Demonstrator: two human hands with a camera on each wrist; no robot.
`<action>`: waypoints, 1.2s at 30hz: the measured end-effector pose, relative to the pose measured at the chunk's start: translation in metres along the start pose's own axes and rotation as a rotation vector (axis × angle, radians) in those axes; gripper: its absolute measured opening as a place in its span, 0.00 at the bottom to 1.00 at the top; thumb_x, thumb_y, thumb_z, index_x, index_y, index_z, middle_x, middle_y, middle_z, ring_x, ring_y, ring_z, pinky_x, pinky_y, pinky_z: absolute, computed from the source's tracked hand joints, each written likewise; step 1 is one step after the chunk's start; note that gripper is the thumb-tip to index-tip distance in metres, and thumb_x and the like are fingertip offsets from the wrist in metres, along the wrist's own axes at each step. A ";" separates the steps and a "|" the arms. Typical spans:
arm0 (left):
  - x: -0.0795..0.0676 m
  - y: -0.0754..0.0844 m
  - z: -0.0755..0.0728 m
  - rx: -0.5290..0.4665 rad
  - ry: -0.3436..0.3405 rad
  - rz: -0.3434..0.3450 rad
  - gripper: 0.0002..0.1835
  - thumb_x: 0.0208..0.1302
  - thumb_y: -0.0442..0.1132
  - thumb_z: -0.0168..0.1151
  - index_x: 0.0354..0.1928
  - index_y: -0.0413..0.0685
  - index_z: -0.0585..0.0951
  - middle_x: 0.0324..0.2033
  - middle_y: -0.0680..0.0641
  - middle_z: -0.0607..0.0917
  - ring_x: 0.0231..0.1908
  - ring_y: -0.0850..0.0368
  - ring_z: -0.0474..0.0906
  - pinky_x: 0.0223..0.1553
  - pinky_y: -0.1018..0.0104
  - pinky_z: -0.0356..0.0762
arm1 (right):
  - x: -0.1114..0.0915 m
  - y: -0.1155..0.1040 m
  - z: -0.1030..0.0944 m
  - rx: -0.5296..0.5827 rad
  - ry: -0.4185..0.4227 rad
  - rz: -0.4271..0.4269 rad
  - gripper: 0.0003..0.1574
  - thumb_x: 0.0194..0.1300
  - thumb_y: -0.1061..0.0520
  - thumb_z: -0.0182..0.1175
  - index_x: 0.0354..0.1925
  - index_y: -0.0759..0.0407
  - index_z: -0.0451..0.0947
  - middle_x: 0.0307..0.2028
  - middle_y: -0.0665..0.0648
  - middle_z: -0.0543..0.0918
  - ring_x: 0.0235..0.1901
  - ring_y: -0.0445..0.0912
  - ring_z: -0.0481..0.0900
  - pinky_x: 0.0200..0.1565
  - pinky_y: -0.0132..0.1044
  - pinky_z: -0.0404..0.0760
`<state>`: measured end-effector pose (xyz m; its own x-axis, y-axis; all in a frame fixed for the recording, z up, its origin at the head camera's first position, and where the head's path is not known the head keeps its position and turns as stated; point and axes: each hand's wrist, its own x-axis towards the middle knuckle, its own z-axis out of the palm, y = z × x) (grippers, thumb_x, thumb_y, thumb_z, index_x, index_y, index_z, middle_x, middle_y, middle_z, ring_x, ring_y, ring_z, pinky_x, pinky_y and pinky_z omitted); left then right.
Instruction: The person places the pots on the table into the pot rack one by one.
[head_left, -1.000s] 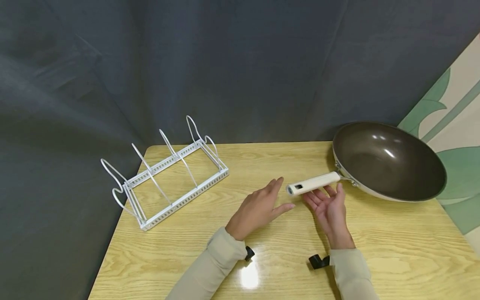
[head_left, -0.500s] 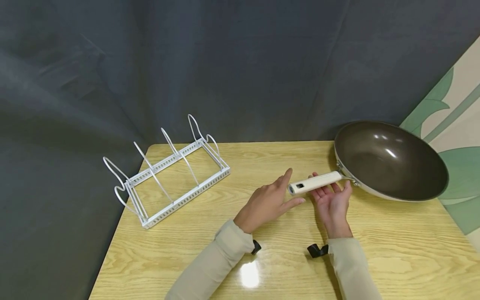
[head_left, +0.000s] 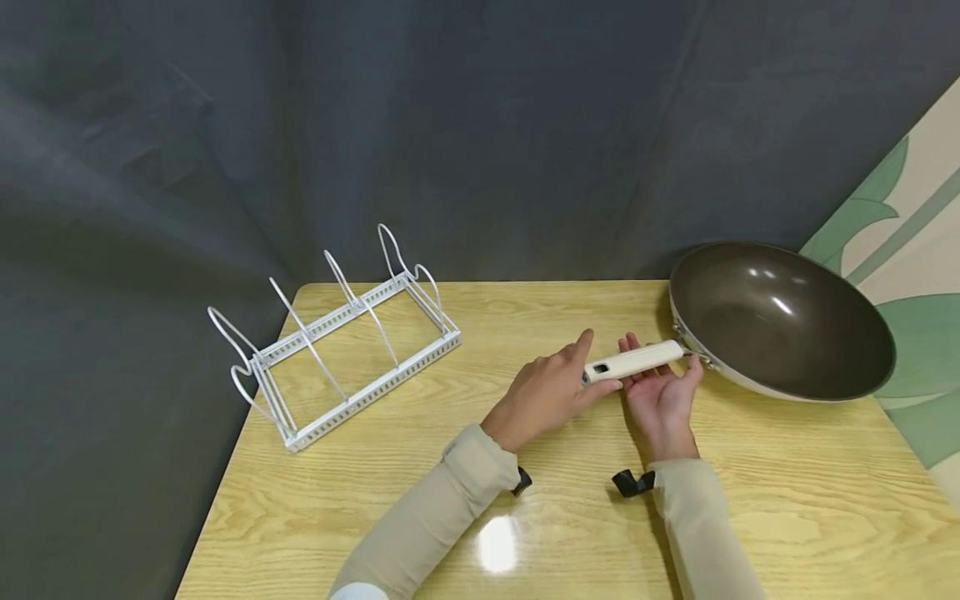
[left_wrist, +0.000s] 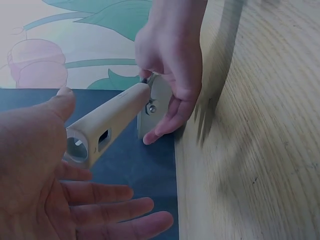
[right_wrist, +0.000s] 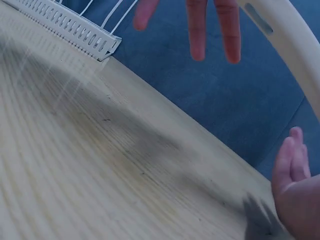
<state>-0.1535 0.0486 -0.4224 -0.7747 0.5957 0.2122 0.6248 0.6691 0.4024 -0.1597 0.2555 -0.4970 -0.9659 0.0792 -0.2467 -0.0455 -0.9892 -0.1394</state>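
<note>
A large wok (head_left: 780,325) with a dark brown inside and a pale outer wall sits at the right. Its cream handle (head_left: 637,362) points left, raised above the tabletop. At the handle's free end is my left hand (head_left: 546,392), fingers straight and spread; in the left wrist view the handle end (left_wrist: 77,150) lies close by the thumb and palm. Beneath the handle, near the wok's bracket, my right hand (head_left: 663,410) lies palm up with fingers extended and thumb by the bracket. Whether its fingers bear the handle I cannot tell.
A white wire rack (head_left: 348,358) with several upright loops stands at the left of the wooden table (head_left: 570,533). A dark curtain (head_left: 480,142) hangs behind the table. At the far right is a panel with green leaf shapes (head_left: 918,333).
My left hand has moved right, up to the handle's end. The right hand has shifted slightly forward under the handle. The wok looks unmoved.
</note>
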 end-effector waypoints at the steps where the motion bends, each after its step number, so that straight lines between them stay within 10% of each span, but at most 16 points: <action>1: 0.001 0.000 0.000 0.003 0.003 0.005 0.44 0.63 0.69 0.40 0.70 0.43 0.54 0.39 0.47 0.78 0.17 0.65 0.69 0.13 0.74 0.66 | 0.001 0.000 -0.002 0.027 0.004 -0.007 0.49 0.64 0.32 0.50 0.71 0.45 0.39 0.63 0.66 0.64 0.64 0.56 0.61 0.64 0.47 0.59; 10: 0.013 0.003 -0.001 0.065 -0.039 0.030 0.41 0.63 0.69 0.39 0.65 0.45 0.61 0.30 0.51 0.75 0.15 0.64 0.68 0.13 0.72 0.65 | 0.010 -0.001 -0.003 0.194 -0.015 -0.054 0.35 0.59 0.40 0.55 0.56 0.61 0.65 0.60 0.63 0.69 0.57 0.55 0.70 0.58 0.46 0.68; 18: 0.025 0.011 0.005 0.137 -0.135 0.000 0.36 0.65 0.68 0.34 0.64 0.51 0.65 0.40 0.51 0.78 0.22 0.62 0.71 0.19 0.69 0.69 | 0.011 -0.002 -0.007 0.251 -0.054 -0.083 0.28 0.63 0.46 0.52 0.57 0.58 0.69 0.53 0.62 0.75 0.48 0.55 0.76 0.57 0.43 0.69; 36: 0.035 0.022 0.006 0.294 -0.143 0.043 0.32 0.60 0.72 0.40 0.46 0.54 0.74 0.27 0.55 0.75 0.19 0.63 0.69 0.16 0.69 0.66 | 0.004 -0.001 -0.001 0.286 -0.031 -0.075 0.24 0.62 0.50 0.50 0.51 0.61 0.75 0.44 0.60 0.80 0.47 0.53 0.77 0.52 0.43 0.71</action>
<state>-0.1666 0.0866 -0.4111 -0.7387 0.6683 0.0879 0.6739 0.7295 0.1172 -0.1633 0.2575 -0.4987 -0.9642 0.1535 -0.2164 -0.1824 -0.9758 0.1206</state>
